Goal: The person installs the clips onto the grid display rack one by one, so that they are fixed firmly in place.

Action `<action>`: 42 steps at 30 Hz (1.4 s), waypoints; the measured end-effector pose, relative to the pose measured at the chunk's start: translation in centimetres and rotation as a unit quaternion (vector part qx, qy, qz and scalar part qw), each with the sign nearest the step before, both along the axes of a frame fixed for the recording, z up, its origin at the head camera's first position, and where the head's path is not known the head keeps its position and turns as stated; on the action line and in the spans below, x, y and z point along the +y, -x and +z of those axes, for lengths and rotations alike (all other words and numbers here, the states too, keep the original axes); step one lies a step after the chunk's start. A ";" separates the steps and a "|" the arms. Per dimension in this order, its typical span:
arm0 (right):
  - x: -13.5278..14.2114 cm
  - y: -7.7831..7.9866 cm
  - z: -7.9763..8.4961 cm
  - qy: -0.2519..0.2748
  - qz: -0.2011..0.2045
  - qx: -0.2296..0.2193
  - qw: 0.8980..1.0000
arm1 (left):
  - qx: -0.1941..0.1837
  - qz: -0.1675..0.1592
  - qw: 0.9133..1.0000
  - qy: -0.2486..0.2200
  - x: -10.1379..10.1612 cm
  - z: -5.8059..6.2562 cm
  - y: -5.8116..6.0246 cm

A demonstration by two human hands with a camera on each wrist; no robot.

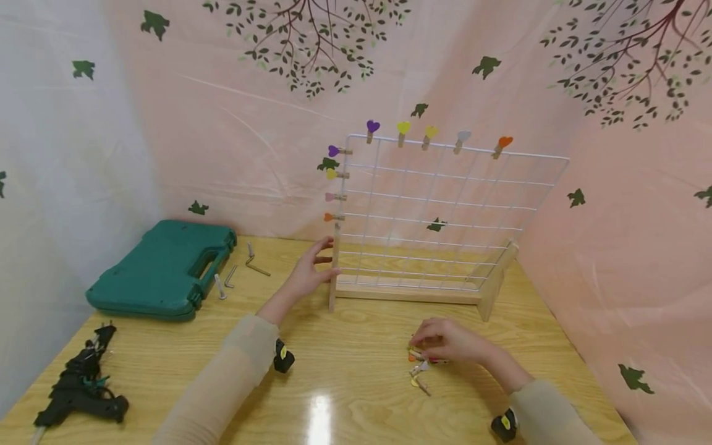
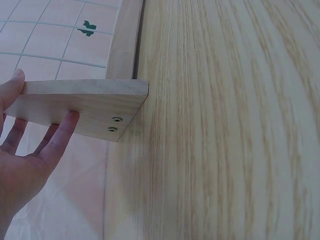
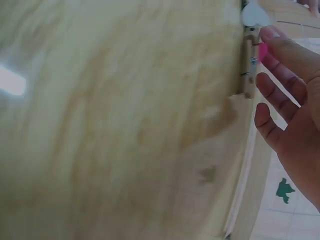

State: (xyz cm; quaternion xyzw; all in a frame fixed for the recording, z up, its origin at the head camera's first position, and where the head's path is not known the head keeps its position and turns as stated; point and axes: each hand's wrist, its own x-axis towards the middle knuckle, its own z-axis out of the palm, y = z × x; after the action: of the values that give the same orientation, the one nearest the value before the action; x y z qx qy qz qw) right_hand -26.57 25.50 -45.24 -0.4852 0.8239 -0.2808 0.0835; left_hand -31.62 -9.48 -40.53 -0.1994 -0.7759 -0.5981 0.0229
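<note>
A white wire grid (image 1: 434,204) stands in a wooden stand (image 1: 408,293). My left hand (image 1: 305,272) holds the stand's left side board (image 2: 85,102), thumb at its front edge and fingers against its outer face. Heart-topped mini clothespins, including an orange one (image 1: 503,143) and a purple one (image 1: 372,128), are clipped along the grid's top and left edges. Over a small pile of loose clothespins (image 1: 421,386) is my right hand (image 1: 453,340), fingers loosely bent. A white-heart clothespin (image 3: 255,17) and a pink heart (image 3: 262,51) show near its thumb; whether it pinches one is unclear.
A green plastic case (image 1: 161,266) lies at the back left. Beside it are bolts (image 1: 220,288) and hex keys (image 1: 258,267). A black glue gun (image 1: 83,383) with a cord rests near the left table edge. Printed fabric hangs behind the table.
</note>
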 end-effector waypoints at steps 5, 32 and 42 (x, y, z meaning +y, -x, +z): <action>0.2 0.8 -1.0 0.020 0.012 -0.002 1.000 | -0.003 -0.003 1.000 0.000 0.0 0.1 0.0; 0.8 1.7 0.1 -0.016 0.020 -0.056 0.998 | -0.035 -0.007 0.999 0.002 0.1 0.2 0.0; 1.0 1.7 2.6 -0.003 -0.041 -0.031 0.999 | -0.031 -0.005 0.999 0.006 0.0 0.2 0.0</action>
State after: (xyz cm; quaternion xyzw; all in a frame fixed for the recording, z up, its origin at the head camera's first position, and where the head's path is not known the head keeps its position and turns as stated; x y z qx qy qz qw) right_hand -28.32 26.53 -42.67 -0.4416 0.8412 -0.2959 0.0988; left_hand -31.58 -9.47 -40.33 -0.1843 -0.7788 -0.5996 -0.0054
